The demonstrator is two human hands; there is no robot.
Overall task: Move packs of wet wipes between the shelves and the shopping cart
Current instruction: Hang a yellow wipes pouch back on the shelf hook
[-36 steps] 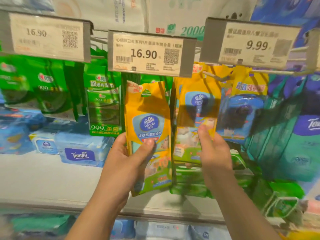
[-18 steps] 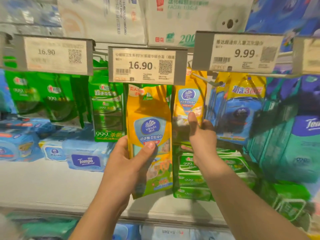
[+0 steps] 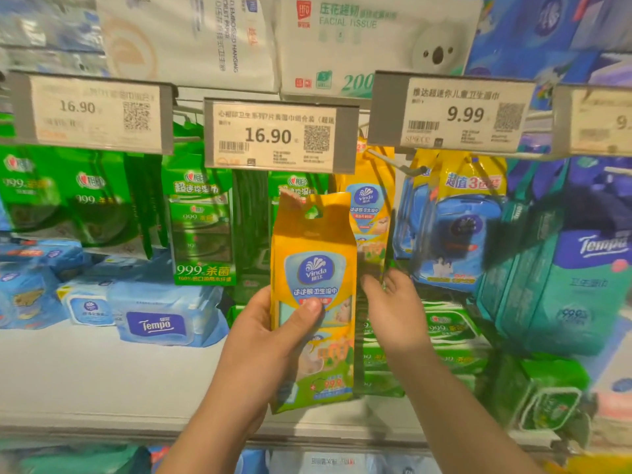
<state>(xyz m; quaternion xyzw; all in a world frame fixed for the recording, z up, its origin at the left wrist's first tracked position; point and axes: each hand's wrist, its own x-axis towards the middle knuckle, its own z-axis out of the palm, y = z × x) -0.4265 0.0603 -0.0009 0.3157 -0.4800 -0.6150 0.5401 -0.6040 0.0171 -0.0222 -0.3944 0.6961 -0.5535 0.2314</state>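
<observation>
at the right hand [image 3: 393, 309], the fingertips are blurred and sit against the lower edge of a hanging yellow pack [image 3: 367, 213], so whether they pinch it or only touch it i cannot tell. that pack hangs at 12 o'clock from the hand, its top hidden behind the 16.90 price tag [image 3: 277, 135]. the left hand [image 3: 270, 347] grasps another yellow vinda wipes pack [image 3: 313, 268] upright, thumb across its front, fingers hidden behind; the pack rises toward 12 o'clock from the palm, its hang hole free of any hook. a bare hook [image 3: 400, 165] juts out under the 9.99 tag [image 3: 451, 114]. open white shelf [image 3: 85, 371] lies at 9 o'clock of the left hand, below the tempo pack [image 3: 160, 319].
</observation>
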